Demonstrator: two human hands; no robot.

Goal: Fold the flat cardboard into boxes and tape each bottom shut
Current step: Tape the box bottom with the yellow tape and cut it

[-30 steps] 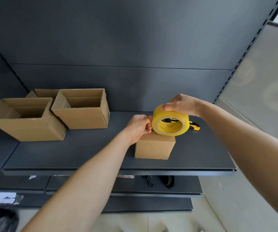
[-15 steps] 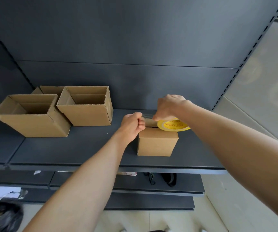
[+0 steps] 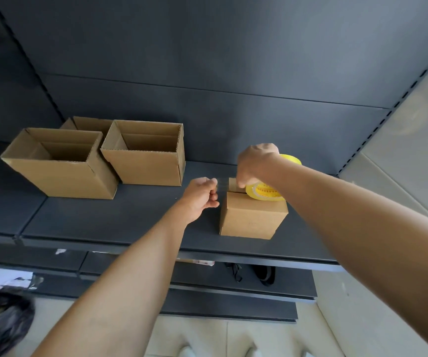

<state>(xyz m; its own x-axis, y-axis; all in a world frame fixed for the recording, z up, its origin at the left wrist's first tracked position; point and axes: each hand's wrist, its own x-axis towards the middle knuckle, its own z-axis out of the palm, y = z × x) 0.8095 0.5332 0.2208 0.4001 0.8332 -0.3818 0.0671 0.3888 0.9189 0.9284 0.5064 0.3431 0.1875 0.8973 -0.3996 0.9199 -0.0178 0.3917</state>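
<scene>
On shelf, 3 open boxes sit at left, mouths up, 1 tucked behind the other 2, well apart from the hands. Lower shelf carries black straps. Dark bag on floor at lower left, blurred. Small box stands near shelf's front edge, right of centre, closed face up. Right hand grips yellow tape roll from above, roll resting on box top. Left hand, just left of box's top edge, fingers curled, pinches end of clear tape strip stretched from roll. Right forearm covers shelf's right end.
</scene>
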